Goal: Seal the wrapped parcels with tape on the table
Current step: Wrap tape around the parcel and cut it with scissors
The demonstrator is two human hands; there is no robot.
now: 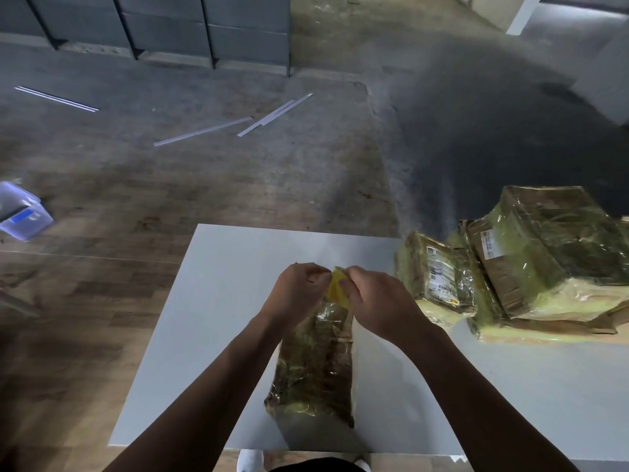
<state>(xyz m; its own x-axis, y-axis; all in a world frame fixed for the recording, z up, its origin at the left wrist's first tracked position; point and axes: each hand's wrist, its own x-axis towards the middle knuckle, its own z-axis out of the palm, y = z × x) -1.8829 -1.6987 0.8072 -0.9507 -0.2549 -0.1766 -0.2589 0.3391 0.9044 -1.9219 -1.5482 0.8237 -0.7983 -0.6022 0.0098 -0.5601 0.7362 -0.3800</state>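
1. Clutter lies on the floor at far left: a clear plastic tub (23, 211) and a few pale strips (204, 131), well apart from the grey table (231, 267).
2. The left hand (297, 289) hangs over the far end of the parcel, its fingers curled and pinching one edge of a yellow strip (337, 289) — tape, I'd guess.
3. Under both wrists the parcel (316, 373) lies lengthwise on the table, its near end close to the front edge. It looks soft-sided and light rather than rigid, and the film is probably slippery. I'd steady it by pressing on the flat top or gripping the long sides, not the loose end folds. It is a brown bundle under glossy, crinkled film with a yellow-green tint.
4. The right hand (372, 299) meets the left, its fingers clamped on the strip's other edge.
5. Further right — a heap of similar wrapped parcels (531, 260), some with white labels, slumps at the table's right side.
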